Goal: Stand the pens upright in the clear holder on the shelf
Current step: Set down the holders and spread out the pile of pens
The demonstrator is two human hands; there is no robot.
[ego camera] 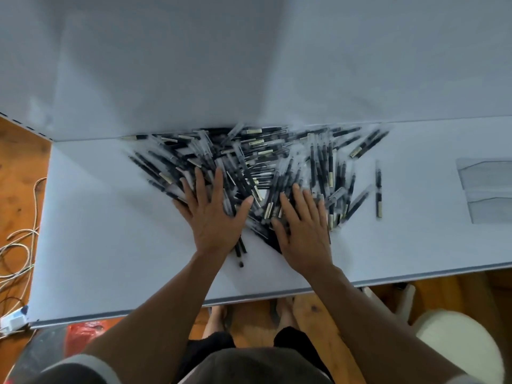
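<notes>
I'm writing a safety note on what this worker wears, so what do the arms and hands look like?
Both hands are bare: no gloves, rings, watch or bracelet show on the left hand or right hand. Below the short sleeves nothing is worn. The left sleeve is dark with a pale grey hem band; only a grey edge of the right sleeve shows.

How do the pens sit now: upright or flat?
Flat. The pens lie in a loose heap on the shelf; none stands in the clear holder.

sleeves (63, 376): dark, grey-edged | shorts (210, 343): black | forearms (155, 309): bare
</notes>
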